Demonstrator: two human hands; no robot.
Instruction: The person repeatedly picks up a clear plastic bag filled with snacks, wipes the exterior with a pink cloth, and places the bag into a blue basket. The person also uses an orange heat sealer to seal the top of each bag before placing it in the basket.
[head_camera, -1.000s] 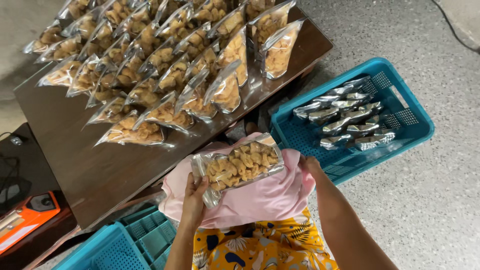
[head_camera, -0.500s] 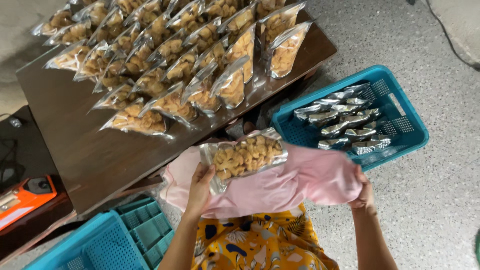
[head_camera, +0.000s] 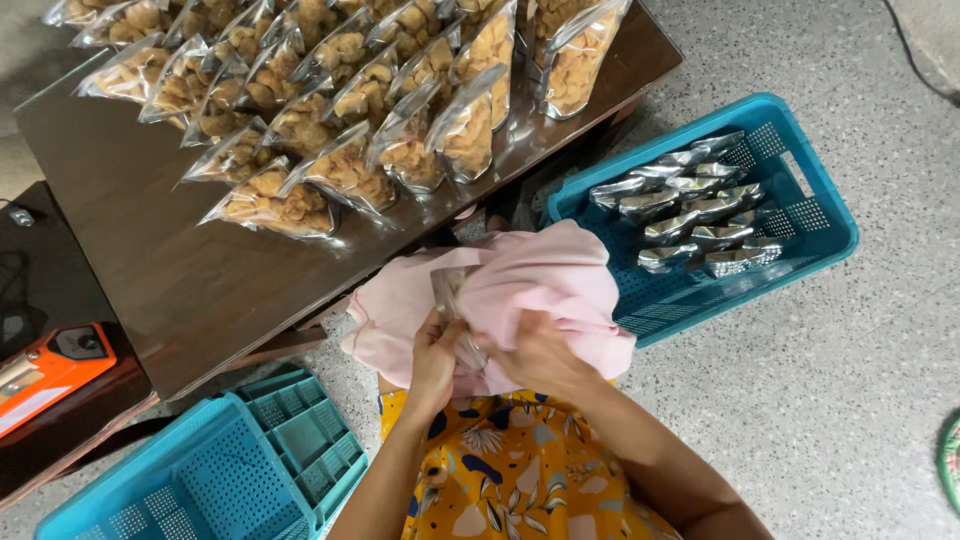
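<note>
Down at 6 o'clock in the frame, both hands meet over the lap. The left hand (head_camera: 436, 352) is curled nearly closed, pinching the edge of a clear pouch (head_camera: 450, 292) whose top corner just pokes out of a pink cloth (head_camera: 545, 280). The right hand (head_camera: 540, 352) is also mostly closed, fingers bunched into the cloth and pressing it over the pouch, so most of the pouch is hidden and I can't tell what's in it from here. The cloth is draped over the knees, above a yellow flowery dress (head_camera: 500, 480).

Going outward: at about 11 o'clock there's a dark wooden table (head_camera: 180, 290), its near edge running just past the cloth, almost touching it. The far half is packed with rows of filled snack pouches (head_camera: 340, 110) standing and leaning on each other; the near half is bare wood.

At 2 o'clock, a blue crate (head_camera: 800, 225) sits on the floor with its corner tucked under the cloth, holding a small heap of silvery flat pouches (head_camera: 690, 205). At 8 o'clock, another blue crate (head_camera: 200, 470) sits by the left knee. An orange device (head_camera: 50, 365) is at 9 o'clock. Speckled floor (head_camera: 830, 400) lies open from 3 to 5 o'clock.
</note>
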